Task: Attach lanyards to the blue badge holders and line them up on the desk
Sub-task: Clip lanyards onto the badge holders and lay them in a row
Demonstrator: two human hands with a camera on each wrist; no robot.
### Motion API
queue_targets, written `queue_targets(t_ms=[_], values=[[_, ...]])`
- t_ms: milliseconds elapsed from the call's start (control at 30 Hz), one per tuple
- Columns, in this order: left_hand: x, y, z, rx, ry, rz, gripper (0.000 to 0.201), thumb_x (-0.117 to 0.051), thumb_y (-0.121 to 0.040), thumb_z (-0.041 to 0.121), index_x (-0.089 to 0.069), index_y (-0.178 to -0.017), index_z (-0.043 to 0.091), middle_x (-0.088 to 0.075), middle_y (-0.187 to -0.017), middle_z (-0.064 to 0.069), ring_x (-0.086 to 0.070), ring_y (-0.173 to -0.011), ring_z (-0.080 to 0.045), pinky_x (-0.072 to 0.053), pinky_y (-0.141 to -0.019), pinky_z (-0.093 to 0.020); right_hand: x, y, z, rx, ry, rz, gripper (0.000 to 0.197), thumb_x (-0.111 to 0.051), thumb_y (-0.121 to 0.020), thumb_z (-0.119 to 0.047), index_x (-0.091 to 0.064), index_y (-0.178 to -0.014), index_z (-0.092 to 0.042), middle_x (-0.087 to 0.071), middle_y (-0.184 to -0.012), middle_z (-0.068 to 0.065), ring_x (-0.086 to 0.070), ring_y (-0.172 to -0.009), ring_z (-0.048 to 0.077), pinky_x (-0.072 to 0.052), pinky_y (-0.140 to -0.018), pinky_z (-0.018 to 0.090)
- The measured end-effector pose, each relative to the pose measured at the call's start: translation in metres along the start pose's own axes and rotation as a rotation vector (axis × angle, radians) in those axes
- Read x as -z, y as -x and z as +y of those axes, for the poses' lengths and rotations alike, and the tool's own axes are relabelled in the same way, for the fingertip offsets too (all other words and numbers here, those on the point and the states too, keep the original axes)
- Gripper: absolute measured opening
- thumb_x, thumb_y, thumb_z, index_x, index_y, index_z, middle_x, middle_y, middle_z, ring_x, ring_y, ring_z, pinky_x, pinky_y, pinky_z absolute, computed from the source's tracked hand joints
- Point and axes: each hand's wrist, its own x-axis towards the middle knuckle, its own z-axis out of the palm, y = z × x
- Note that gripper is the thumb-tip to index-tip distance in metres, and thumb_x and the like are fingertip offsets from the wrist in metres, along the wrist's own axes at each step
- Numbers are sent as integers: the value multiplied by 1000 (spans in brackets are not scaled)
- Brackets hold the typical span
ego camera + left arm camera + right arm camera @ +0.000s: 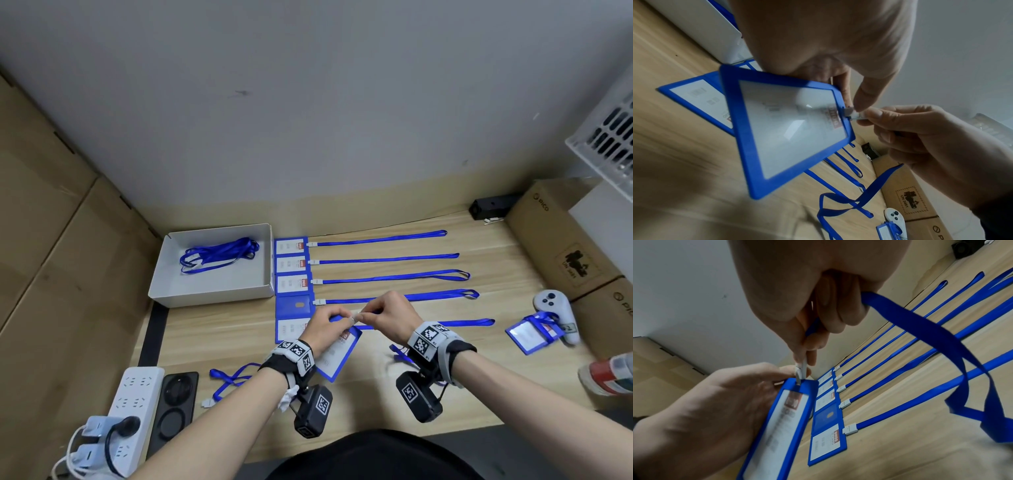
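My left hand (pixel 347 319) holds a blue badge holder (pixel 337 358) tilted above the desk, pinching it at its top edge (pixel 789 129). My right hand (pixel 366 314) pinches the white clip (pixel 854 115) of a blue lanyard (pixel 920 331) right at the holder's slot (pixel 798 382). The strap runs through my right palm and loops down to the desk (pixel 859 201). Behind my hands, several badge holders (pixel 292 263) lie in a column, each with a lanyard (pixel 383 260) stretched out to the right.
A white tray (pixel 212 296) at the back left holds a bundle of lanyards (pixel 219 255). One loose lanyard (pixel 229 378) lies front left beside a phone (pixel 176 407) and power strip (pixel 133 411). At the right lie another badge (pixel 531 334), a white controller (pixel 555 308) and cardboard boxes (pixel 561 240).
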Motion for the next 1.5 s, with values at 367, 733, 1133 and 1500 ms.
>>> queue_targets(t_ms=[367, 733, 1133, 1500], values=[[2, -13, 12, 51, -150, 124, 17, -62, -75, 41, -65, -70, 25, -67, -71, 3, -60, -67, -14, -55, -75, -38, -1, -4, -11, 92, -54, 19, 21, -73, -85, -33, -80, -74, -17, -60, -51, -3, -40, -47, 7, -34, -47, 20], [11, 0, -17, 96, -28, 84, 22, -61, -88, 6, -62, -104, 19, -70, -106, -4, -67, -101, -19, -57, -84, -33, -5, -13, 14, -95, -50, 32, 20, -74, -76, -38, -73, -60, -26, -52, -46, -7, -39, -45, 12, -41, -44, 30], [11, 15, -51, 170, -322, 128, 34, -55, -90, 13, -61, -122, 22, -49, -113, 12, -47, -118, -12, -41, -104, -30, -24, -4, 30, -127, -16, -112, 26, -65, -87, -34, -72, -65, -24, -56, -51, -6, -48, -50, 14, -43, -57, 33], [11, 8, -22, 53, -142, 47, 19, -55, -91, 21, -69, -78, 18, -72, -74, 6, -69, -76, -19, -58, -76, -38, -21, 9, -3, -146, -110, -200, 25, -55, -76, -28, -72, -61, -17, -50, -56, 3, -42, -56, 20, -34, -57, 35]])
